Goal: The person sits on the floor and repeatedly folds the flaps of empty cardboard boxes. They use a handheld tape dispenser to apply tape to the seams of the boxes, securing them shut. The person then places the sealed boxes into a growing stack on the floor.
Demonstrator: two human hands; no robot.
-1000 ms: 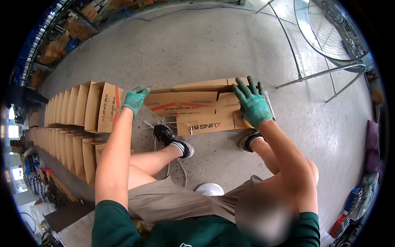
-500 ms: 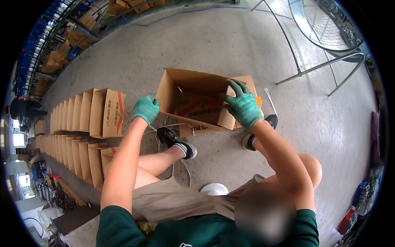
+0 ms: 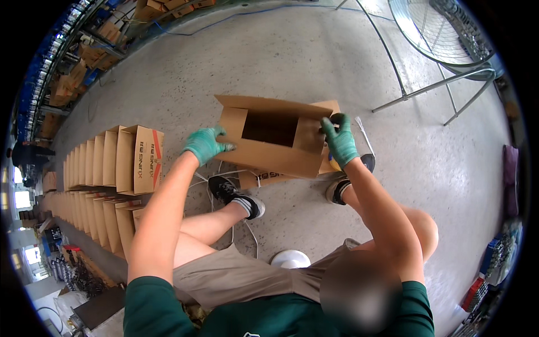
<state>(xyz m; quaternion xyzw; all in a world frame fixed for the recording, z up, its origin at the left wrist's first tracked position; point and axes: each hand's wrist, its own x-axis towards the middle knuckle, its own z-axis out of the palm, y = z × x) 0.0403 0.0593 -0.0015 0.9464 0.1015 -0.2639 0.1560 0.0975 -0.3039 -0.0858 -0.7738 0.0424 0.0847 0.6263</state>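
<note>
An open cardboard box [image 3: 281,159] stands in front of me between my feet. Its two short flaps lie folded inward at the left and right, leaving a dark gap in the middle; the long far and near flaps stick up and outward. My left hand [image 3: 206,145], in a green glove, grips the box's left end, thumb by the near flap. At the right end my right hand [image 3: 340,139], gloved too, has its fingers curled at the box's edge. Beneath the box lies flat printed cardboard [image 3: 264,178], mostly hidden.
Two rows of open cardboard boxes [image 3: 147,160] stretch away on the left. White straps [image 3: 255,238] lie loose around my shoes. A large fan on a metal stand [image 3: 418,100] stands far right. A yellow item [image 3: 334,163] shows partly beside the right hand. Shelving [image 3: 62,73] lines the far left.
The short flaps have come down inward over the opening, and the near flap has swung toward me. My right hand has moved from inside the box to its right edge; the left has shifted onto the box.
</note>
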